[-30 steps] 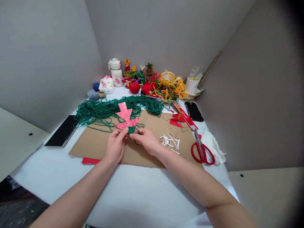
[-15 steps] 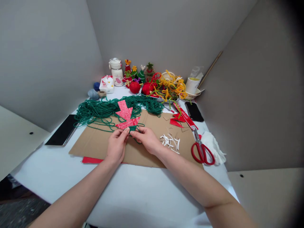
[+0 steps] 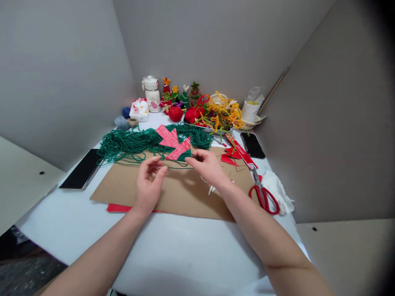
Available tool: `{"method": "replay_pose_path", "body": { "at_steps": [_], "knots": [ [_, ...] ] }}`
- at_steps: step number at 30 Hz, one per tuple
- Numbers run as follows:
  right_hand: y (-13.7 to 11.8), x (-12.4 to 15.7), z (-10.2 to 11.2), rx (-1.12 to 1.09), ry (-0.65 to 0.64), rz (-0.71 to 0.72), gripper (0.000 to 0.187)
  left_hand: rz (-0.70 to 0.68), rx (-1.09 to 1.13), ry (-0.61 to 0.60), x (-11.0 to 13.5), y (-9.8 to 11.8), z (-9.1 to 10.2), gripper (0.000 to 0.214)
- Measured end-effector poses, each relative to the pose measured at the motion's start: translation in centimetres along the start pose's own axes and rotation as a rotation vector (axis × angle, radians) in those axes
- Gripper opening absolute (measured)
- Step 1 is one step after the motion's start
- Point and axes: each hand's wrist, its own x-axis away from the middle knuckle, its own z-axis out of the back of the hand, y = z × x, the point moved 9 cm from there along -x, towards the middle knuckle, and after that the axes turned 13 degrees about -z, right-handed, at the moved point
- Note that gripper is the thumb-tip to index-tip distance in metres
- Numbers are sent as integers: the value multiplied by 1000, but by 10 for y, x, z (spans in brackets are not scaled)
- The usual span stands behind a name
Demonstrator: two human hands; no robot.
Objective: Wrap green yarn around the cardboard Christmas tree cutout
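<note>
My right hand (image 3: 207, 165) pinches the lower end of a red tree-shaped cutout (image 3: 174, 142), where green yarn (image 3: 185, 156) is wound round its base. The cutout leans to the left above the cardboard. To its left, my left hand (image 3: 150, 179) is apart from it, with fingers curled and a gap between thumb and fingertips. A thin green strand runs between the hands, close to the left thumb. Behind the cutout lies a big loose heap of green yarn (image 3: 129, 142).
Under my hands is a brown cardboard sheet (image 3: 123, 185). Red-handled scissors (image 3: 263, 197), a crumpled tissue (image 3: 276, 191) and red scraps (image 3: 228, 159) lie to the right. A tablet (image 3: 80, 170) is at left. Yellow yarn (image 3: 224, 111) and a white bottle (image 3: 152, 96) stand behind.
My left hand has let go of the cutout's base and its fingers have parted. My right hand has moved right and up with the cutout, which now tilts left.
</note>
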Motion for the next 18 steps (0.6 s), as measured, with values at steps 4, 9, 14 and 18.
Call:
{"method": "replay_pose_path", "body": {
  "at_steps": [4,9,14,18],
  "knots": [
    [-7,3,6,185,-69,19,19,-516,-495,-136,-9,46,-1,35],
    [-19,16,-1,349,-98,169,15,-607,-683,-380,-11,48,-21,44],
    [-23,23,-5,419,-119,220,10,-619,-699,-437,-9,45,-25,36],
    [-26,23,-4,378,-135,192,10,-650,-674,-414,-8,46,-24,27]
  ]
}}
